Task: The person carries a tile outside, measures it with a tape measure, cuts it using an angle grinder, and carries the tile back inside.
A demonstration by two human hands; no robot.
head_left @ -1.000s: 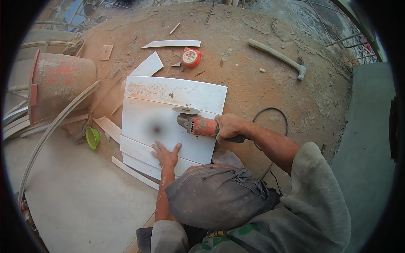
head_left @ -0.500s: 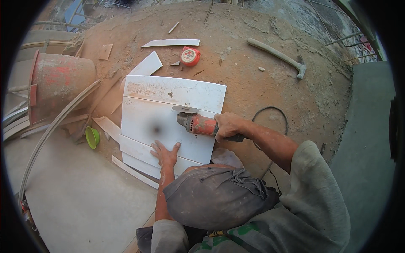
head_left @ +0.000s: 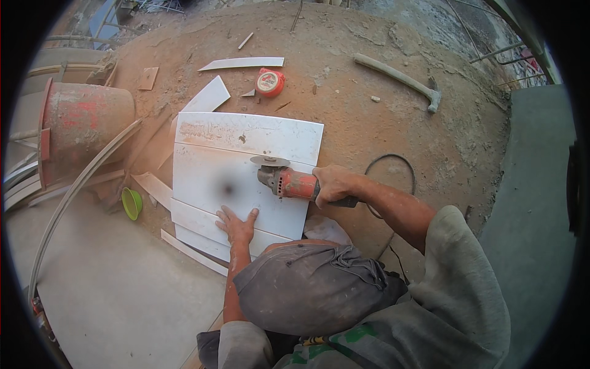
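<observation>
White boards or panels (head_left: 209, 163) with dirt smears and long seams lie in front of me on the ground. My left hand (head_left: 236, 226) rests on them near the lower seam, fingers spread and pressed flat. In my right hand (head_left: 334, 184) is a red and black angle grinder (head_left: 298, 184), gripped around its body. Its thin round disc (head_left: 270, 161) is over the panel near the upper seam; whether it touches the surface I cannot tell. A dark blurred spot covers part of the panel's middle.
Beyond the panel lie a red tape measure (head_left: 270, 82), white offcuts (head_left: 243, 63) and a hammer (head_left: 399, 75). A dirty red bucket (head_left: 89, 123) lies on its side at left, near a green bowl (head_left: 131, 203) and a long curved strip (head_left: 74, 190). A black cable (head_left: 413, 178) loops by my right forearm.
The whole scene has shifted slightly left in view. The grinder has moved a little to the right relative to the panel; my left hand stays flat on it.
</observation>
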